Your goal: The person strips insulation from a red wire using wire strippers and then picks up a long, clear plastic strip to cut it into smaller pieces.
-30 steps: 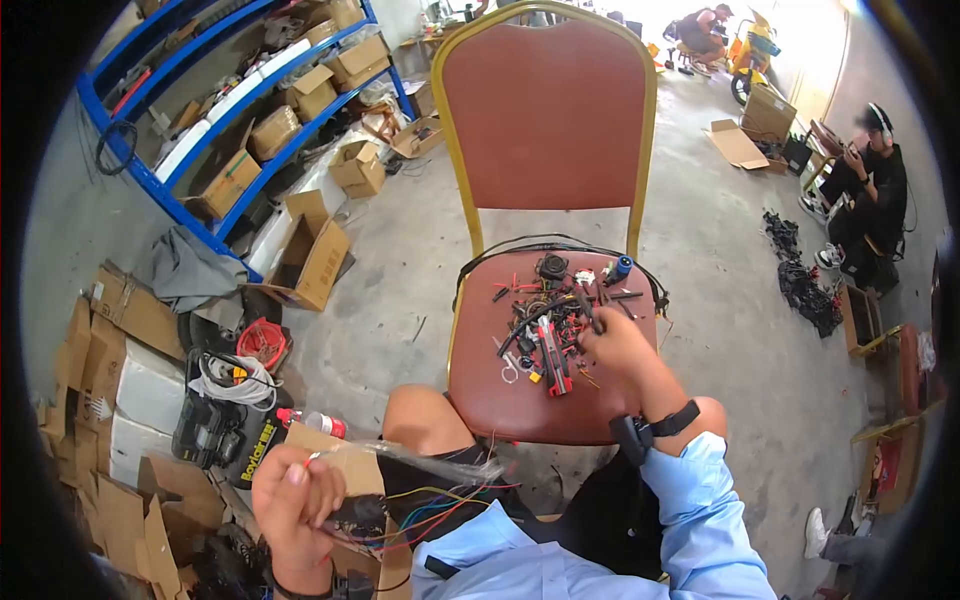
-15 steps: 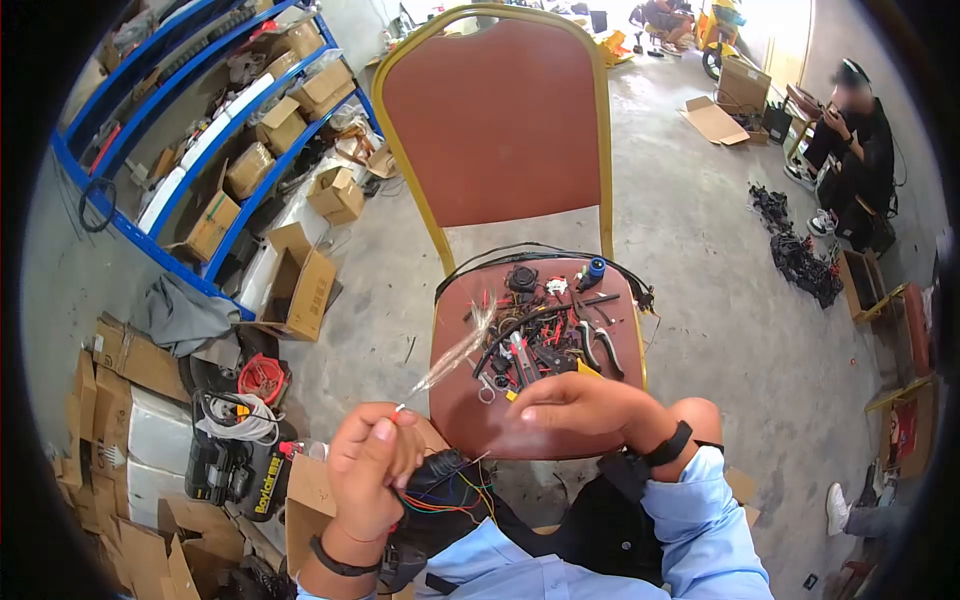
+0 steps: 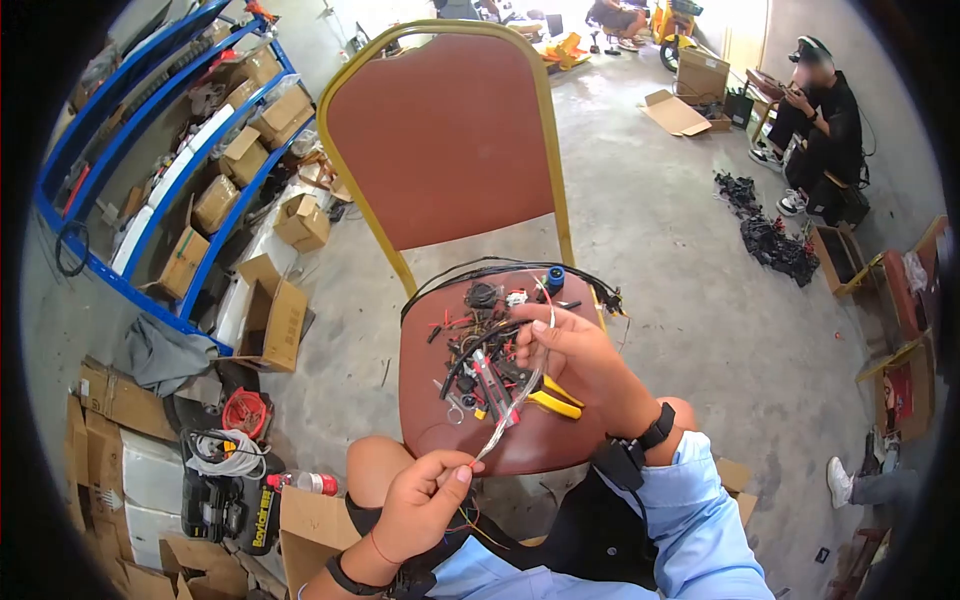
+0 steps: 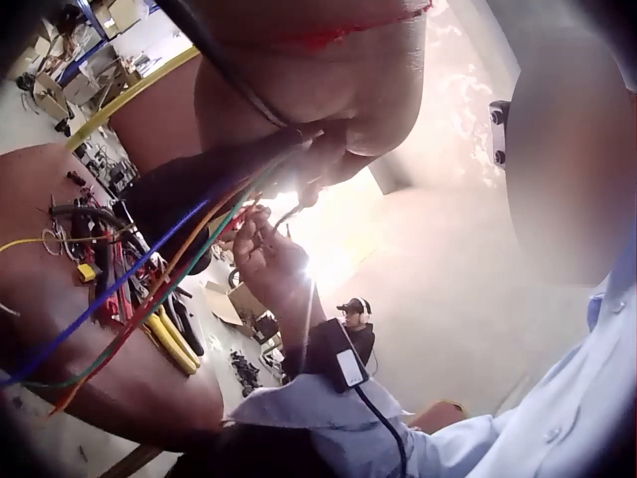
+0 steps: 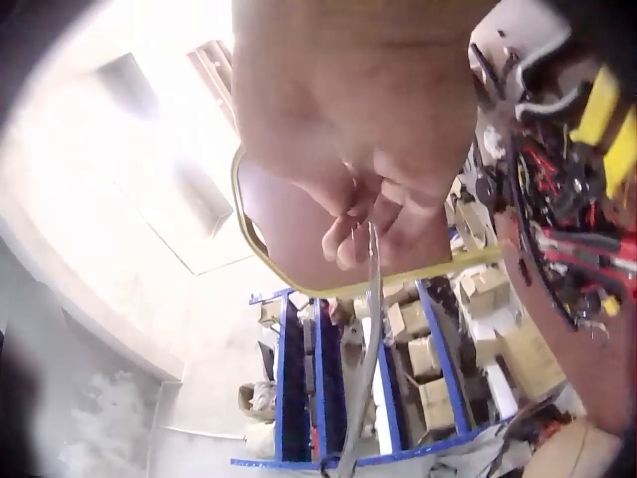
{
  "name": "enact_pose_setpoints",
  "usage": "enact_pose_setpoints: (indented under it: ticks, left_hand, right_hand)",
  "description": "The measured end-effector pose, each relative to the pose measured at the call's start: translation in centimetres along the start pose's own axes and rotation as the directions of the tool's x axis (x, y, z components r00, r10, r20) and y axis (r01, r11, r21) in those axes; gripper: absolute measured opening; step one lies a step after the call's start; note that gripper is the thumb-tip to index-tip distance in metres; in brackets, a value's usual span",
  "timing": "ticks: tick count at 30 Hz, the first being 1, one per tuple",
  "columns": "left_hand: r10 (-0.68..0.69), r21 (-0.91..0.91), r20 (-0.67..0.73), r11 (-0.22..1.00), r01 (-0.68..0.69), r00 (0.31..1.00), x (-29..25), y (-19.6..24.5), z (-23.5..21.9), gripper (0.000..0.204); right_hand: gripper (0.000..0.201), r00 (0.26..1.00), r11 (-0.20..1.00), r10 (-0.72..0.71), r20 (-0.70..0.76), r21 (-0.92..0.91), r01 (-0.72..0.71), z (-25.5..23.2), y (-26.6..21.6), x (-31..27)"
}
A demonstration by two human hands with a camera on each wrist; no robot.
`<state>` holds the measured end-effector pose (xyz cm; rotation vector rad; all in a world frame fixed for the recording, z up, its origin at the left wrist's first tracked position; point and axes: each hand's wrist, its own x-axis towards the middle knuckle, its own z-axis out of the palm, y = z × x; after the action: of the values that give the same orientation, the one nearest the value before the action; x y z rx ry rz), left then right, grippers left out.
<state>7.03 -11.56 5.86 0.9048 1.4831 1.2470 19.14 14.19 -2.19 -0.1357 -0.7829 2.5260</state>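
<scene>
My left hand (image 3: 428, 505) pinches a silvery, translucent strand bundle (image 3: 511, 413) near its lower end, low in front of the chair seat. From that hand trail thin coloured wires, among them a blue wire (image 4: 129, 282), in the left wrist view. Above the seat, my right hand (image 3: 585, 365) has the upper part of the bundle between thumb and fingers; in the right wrist view the bundle (image 5: 370, 349) runs down from the curled fingers. Behind the right hand on the seat lie a yellow-handled tool (image 3: 556, 398) and a red-and-grey tool (image 3: 492, 383).
The red-brown chair (image 3: 440, 140) faces me, its seat strewn with wire scraps and black cables (image 3: 500, 264). At the left stand blue shelves (image 3: 120, 265) and an open carton (image 3: 275, 325). A bottle (image 3: 305, 484) lies low left. A seated person (image 3: 830, 130) is at the right.
The right hand has come from the small parts on the seat to the bundle and now holds its upper part. The left hand has moved right and inward; the bundle now stretches between both hands.
</scene>
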Motion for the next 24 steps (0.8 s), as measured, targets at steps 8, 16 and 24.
enact_pose_setpoints:
  ticks: [8, 16, 24]
  left_hand:
    - [-0.054, -0.014, 0.000, 0.998, 0.054, 0.999, 1.0, -1.0, -0.1, 0.017]
    - [-0.058, -0.024, -0.057, 0.998, 0.057, 0.997, 1.1, -1.8, -0.1, 0.017]
    - [-0.130, -0.102, -0.046, 0.987, 0.125, 0.990, 0.3, -4.3, 1.7, 0.016]
  right_hand:
    - [0.029, 0.988, 0.980, -0.054, -0.144, -0.198, 0.025, -2.0, -2.3, 0.7]
    - [0.034, 0.956, 0.958, -0.021, -0.292, -0.279, -0.065, -2.4, -3.1, 0.9]
    - [0.030, 0.904, 0.968, -0.158, -0.396, -0.241, 0.063, -3.0, -1.3, 1.7]
